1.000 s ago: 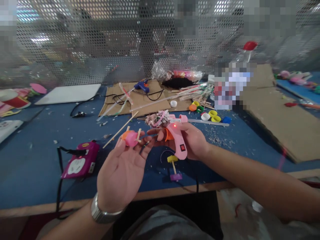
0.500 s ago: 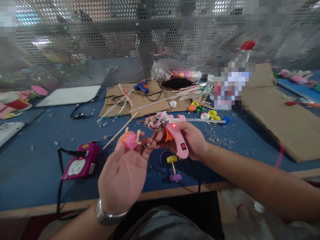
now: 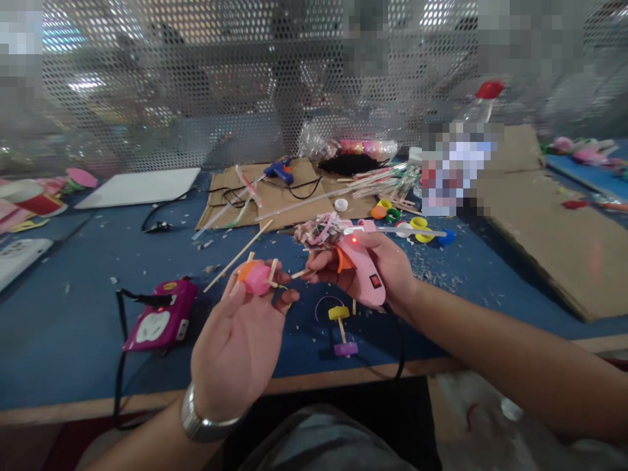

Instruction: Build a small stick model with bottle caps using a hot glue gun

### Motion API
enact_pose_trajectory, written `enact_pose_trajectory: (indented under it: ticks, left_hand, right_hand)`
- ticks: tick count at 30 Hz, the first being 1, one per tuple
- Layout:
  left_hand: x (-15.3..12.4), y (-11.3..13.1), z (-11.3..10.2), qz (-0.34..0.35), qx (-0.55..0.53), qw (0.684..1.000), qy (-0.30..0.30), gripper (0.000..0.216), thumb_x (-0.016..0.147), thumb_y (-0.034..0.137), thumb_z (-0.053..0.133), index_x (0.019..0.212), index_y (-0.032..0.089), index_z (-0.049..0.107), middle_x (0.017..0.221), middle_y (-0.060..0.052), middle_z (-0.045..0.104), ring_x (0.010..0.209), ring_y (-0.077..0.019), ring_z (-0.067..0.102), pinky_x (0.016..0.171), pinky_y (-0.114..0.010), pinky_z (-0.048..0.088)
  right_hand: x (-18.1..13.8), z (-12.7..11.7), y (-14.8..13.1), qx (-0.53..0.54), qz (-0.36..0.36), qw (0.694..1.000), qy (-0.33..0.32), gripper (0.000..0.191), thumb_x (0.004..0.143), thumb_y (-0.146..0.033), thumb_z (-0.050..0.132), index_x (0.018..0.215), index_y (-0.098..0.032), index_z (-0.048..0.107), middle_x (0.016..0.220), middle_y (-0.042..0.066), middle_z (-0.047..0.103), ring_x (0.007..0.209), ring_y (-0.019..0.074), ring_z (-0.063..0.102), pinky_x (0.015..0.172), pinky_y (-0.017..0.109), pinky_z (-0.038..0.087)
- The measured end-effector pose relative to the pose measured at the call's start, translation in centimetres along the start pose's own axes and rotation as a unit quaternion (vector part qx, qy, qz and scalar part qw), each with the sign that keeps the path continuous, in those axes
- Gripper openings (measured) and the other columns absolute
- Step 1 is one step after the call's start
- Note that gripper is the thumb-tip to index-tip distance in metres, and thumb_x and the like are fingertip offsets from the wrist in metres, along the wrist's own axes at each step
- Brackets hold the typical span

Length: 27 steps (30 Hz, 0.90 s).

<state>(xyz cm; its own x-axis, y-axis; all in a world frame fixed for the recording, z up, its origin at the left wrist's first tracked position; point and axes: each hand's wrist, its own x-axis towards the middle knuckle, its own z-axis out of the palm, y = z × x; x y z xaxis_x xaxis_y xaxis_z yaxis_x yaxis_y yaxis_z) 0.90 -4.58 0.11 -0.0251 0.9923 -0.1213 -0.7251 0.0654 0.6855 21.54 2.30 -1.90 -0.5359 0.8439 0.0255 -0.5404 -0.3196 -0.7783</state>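
Observation:
My left hand (image 3: 235,347) is palm up over the blue table (image 3: 73,314), fingertips pinched round a small piece made of a pink cap and an orange cap (image 3: 255,276) with short wooden sticks poking out. My right hand (image 3: 380,271) grips a pink glue gun (image 3: 363,269) with a red light lit on top. Its thumb and forefinger also pinch a short wooden stick (image 3: 297,274) that points toward the cap piece. A yellow and purple cap axle (image 3: 341,329) lies on the table below the hands.
A magenta power strip (image 3: 159,320) with a black cable lies at the left. Cardboard sheets (image 3: 267,193), a blue glue gun (image 3: 279,171), long sticks, coloured caps (image 3: 417,226), a plastic bottle (image 3: 466,150) and a shredded scrap pile (image 3: 318,230) crowd the far side. Perforated mesh closes the back.
My right hand has lifted the glue gun slightly up and to the right, drawing a short stick away from the cap piece. My left hand has stayed nearly still.

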Motion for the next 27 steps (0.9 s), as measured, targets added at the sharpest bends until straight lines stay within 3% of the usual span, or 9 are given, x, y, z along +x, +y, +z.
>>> enact_pose_trajectory:
  ticks: [6,13,21,27]
  left_hand:
    - [0.7,0.6,-1.0,-0.041,0.076,0.996,-0.014,0.018,0.094,0.027,0.080,0.110,0.019,0.077,0.110,-0.006,0.066,0.091,-0.0184,0.064,0.076,-0.031,0.064]
    - [2.2,1.7,0.7,-0.092,0.143,0.984,-0.055,0.014,0.091,0.027,0.087,0.099,0.018,0.079,0.100,-0.005,0.065,0.083,-0.0169,0.060,0.073,-0.029,0.062]
    - [4.4,0.9,0.4,-0.044,0.223,0.968,-0.105,0.012,0.095,0.025,0.082,0.106,0.019,0.078,0.098,-0.005,0.068,0.082,-0.0159,0.060,0.071,-0.024,0.058]
    - [4.3,0.7,-1.3,-0.039,0.311,0.938,-0.149,0.027,0.095,0.026,0.088,0.119,0.020,0.076,0.102,-0.005,0.074,0.089,-0.0160,0.068,0.077,-0.022,0.057]
  right_hand:
    - [0.0,-0.6,-0.3,0.020,-0.072,0.996,0.051,0.043,0.093,-0.053,0.064,0.092,-0.015,0.085,0.104,0.015,0.088,0.106,0.0342,0.084,0.120,0.056,0.059]
    - [-0.2,-0.7,-0.4,-0.020,-0.103,0.991,0.081,0.048,0.094,-0.058,0.062,0.094,-0.018,0.087,0.103,0.016,0.088,0.115,0.0370,0.083,0.117,0.055,0.060]
    - [-0.3,-1.1,-0.3,-0.022,-0.136,0.984,0.110,0.045,0.095,-0.058,0.065,0.095,-0.019,0.088,0.105,0.013,0.089,0.124,0.0376,0.080,0.120,0.058,0.058]
    - [-1.2,-0.2,-0.7,-0.062,-0.082,0.989,0.110,0.050,0.093,-0.065,0.065,0.096,-0.021,0.088,0.109,0.015,0.087,0.124,0.0404,0.080,0.124,0.063,0.053]
